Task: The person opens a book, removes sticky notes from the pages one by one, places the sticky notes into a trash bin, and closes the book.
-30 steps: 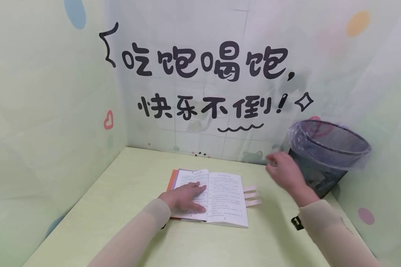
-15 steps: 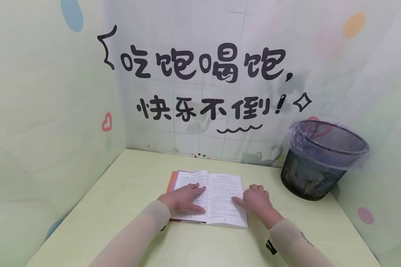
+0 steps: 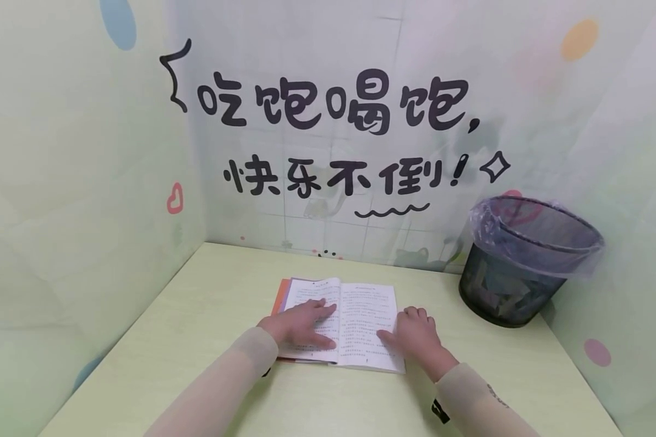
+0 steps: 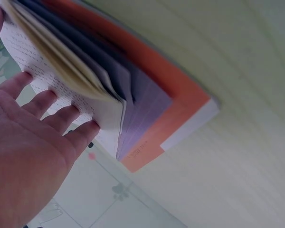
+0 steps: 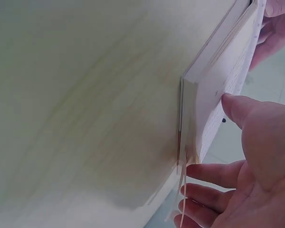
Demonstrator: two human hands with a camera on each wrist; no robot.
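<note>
An open book (image 3: 361, 309), its pages printed with text, lies on the table. My left hand (image 3: 302, 323) rests on the left page with its fingers spread and straight. Under those pages, the left wrist view shows purple sheets (image 4: 145, 102) and an orange cover (image 4: 185, 90) sticking out. My right hand (image 3: 418, 334) is at the book's right edge, thumb on the right page and the other fingers bent against the side. Thin pale strips (image 5: 183, 190) hang out of the pages by those fingertips; in the head view the hand hides them.
A black mesh bin (image 3: 505, 285) with a clear purplish liner stands at the table's back right, pieces of something visible inside. Printed fabric walls (image 3: 328, 139) enclose the pale table (image 3: 197, 340) at the back and both sides.
My right hand has come from beside the bin down to the book's right edge, covering the strips there, and its thumb now lies on the page. The left hand has stayed put.
</note>
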